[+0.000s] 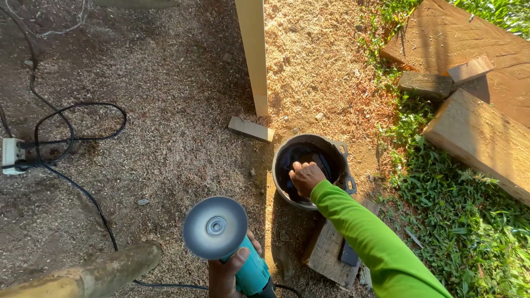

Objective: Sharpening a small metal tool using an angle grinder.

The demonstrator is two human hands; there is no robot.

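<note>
Teal grinder (237, 251) gripped by left fingers (243, 255) (right hand (305, 176) reaches into pot (337, 148)).

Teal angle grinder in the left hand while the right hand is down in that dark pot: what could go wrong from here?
1. The teal angle grinder is held in the left hand alone, its grey disc bare and facing up near the green-sleeved arm; a slip could bring them together.
2. The right hand reaches into the dark round metal pot, so eyes are likely off the disc.
3. The black cable loops across the sawdust and could snag a foot.
</note>
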